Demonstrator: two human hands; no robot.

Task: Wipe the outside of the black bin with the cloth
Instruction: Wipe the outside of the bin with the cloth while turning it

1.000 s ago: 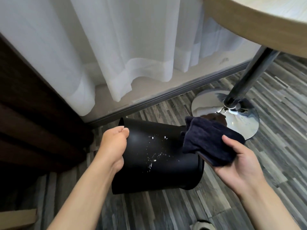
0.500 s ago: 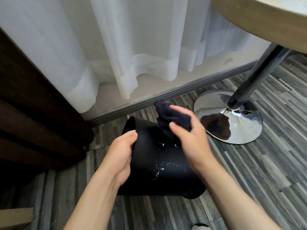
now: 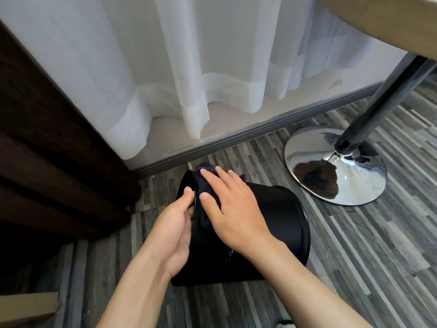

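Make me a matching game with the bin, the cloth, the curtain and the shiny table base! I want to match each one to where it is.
Things:
1. bin
2. cloth
3. curtain
4. table base

Places:
A. hanging along the wall at the back
B. pressed under the right hand
C. on the floor to the right of the bin
D. lying on its side, rim held by the left hand

Pairs: 1-D, 2-B, 3-A, 4-C
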